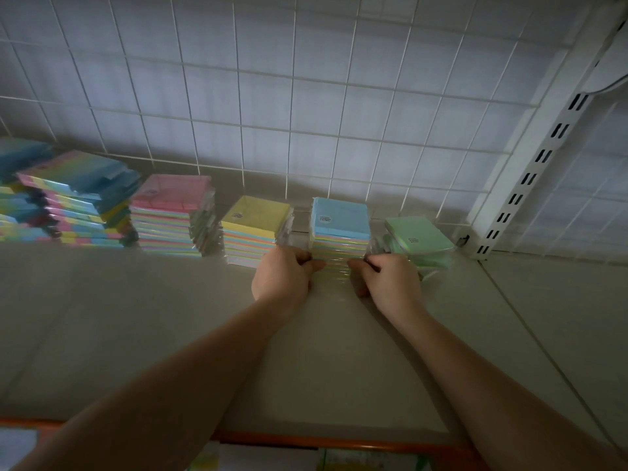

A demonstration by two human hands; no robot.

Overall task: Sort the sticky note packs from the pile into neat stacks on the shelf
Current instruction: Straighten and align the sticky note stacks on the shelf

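Along the back of the shelf (136, 317), by the wire grid (306, 107), stand neat stacks: pink-topped (171, 212), yellow-topped (253, 229), blue-topped (339, 229). Left hand (283, 275) and right hand (390, 278), fingers curled, press the blue-topped stack's two sides, squaring it. Green packs (419, 241) at right lie tilted, not yet tidy. Far left, a mixed pile (78, 202) looks unsorted. Much seems left. Nothing blocks the reach.

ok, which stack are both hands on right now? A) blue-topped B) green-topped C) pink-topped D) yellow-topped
A: the left hand and right hand press against the front of the blue-topped stack, one at each lower corner, between the yellow-topped stack and the green-topped stack.
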